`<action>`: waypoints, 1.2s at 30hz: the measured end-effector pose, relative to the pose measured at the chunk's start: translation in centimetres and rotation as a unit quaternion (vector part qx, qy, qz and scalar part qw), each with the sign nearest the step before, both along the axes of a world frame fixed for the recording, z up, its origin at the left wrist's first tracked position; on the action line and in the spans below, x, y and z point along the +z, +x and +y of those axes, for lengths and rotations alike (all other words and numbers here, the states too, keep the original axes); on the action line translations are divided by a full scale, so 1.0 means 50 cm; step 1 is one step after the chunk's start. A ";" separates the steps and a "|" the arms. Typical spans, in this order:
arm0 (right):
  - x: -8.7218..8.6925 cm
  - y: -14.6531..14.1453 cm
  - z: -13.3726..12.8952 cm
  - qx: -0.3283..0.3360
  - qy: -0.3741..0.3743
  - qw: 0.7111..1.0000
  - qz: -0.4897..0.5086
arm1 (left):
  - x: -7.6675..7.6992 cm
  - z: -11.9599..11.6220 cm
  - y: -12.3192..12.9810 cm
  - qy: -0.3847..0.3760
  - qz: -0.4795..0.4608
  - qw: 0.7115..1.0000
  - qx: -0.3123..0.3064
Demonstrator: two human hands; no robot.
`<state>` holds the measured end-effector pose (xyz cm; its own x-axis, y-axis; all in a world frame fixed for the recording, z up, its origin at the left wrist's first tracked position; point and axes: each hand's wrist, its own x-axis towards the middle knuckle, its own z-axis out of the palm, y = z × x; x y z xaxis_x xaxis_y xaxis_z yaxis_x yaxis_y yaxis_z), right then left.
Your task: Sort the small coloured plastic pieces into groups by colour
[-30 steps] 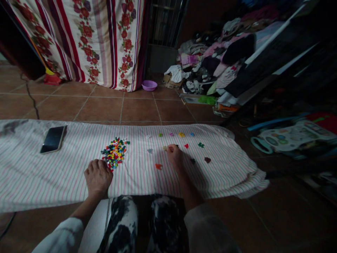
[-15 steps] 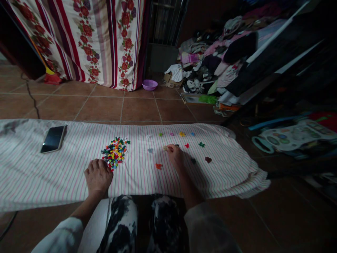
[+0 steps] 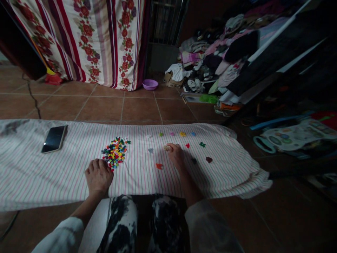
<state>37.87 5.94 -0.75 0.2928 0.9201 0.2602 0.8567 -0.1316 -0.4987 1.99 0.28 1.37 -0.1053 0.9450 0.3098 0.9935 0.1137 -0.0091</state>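
Observation:
My left hand point(image 3: 98, 176) rests palm down on the striped cloth point(image 3: 139, 182), fingers loosely bent and a little apart. Its fingertips lie at the near edge of a pile of small multicoloured plastic pieces point(image 3: 116, 151). My right hand point(image 3: 176, 154) is pinched at a small cluster of beige pieces point(image 3: 166, 148); what sits between the fingertips is too small to make out. Around it lie small single-colour groups: grey pieces point(image 3: 150, 150), orange pieces point(image 3: 159, 166), red pieces point(image 3: 187, 145), dark green pieces point(image 3: 202, 144), brown pieces point(image 3: 209, 160) and yellow pieces point(image 3: 182, 134).
A phone point(image 3: 54, 139) lies on the cloth at the left. Beyond, on the tiled floor, are a purple basin point(image 3: 150, 84), a floral curtain point(image 3: 102, 45) and a heap of clothes point(image 3: 207, 59). A light-coloured plastic item point(image 3: 297, 135) stands at the right.
The right hand's fingers have shifted slightly over the beige pieces, and a dark piece glimpsed behind them is now hidden. The left hand stays in place.

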 end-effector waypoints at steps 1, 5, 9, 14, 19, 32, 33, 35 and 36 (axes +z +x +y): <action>-0.002 0.001 0.001 0.001 0.001 1.000 -0.004 | 0.001 0.000 0.000 -0.001 -0.001 1.000 0.000; -0.013 0.008 0.008 0.017 -0.005 1.000 -0.010 | 0.006 0.000 0.002 -0.006 -0.010 1.000 0.003; -0.013 0.006 0.008 0.021 -0.014 1.000 -0.006 | 0.007 0.000 0.004 -0.008 -0.016 1.000 0.003; 0.001 -0.009 -0.003 0.012 -0.002 1.000 0.008 | 0.004 0.000 0.002 -0.004 -0.011 1.000 -0.001; 0.003 -0.010 -0.005 -0.002 0.006 1.000 0.012 | 0.002 0.000 -0.001 0.000 0.001 1.000 0.000; -0.022 0.016 -0.003 -0.021 0.003 0.996 0.088 | 0.005 -0.001 0.001 -0.009 -0.001 1.000 0.001; -0.023 0.016 -0.004 -0.017 0.003 0.996 0.092 | 0.004 -0.001 0.001 -0.006 -0.002 1.000 0.001; -0.024 0.017 -0.004 -0.011 0.005 0.994 0.105 | 0.003 0.000 0.001 -0.002 -0.004 1.000 -0.001; -0.025 0.018 -0.004 -0.008 0.009 0.993 0.116 | 0.002 0.000 0.000 -0.002 -0.004 1.000 -0.001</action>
<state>38.75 5.76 -1.97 0.3613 0.9106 0.2007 0.7169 -0.1336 -0.6842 2.01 0.27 1.46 -0.1068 0.9461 0.3059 0.9937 0.1125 -0.0011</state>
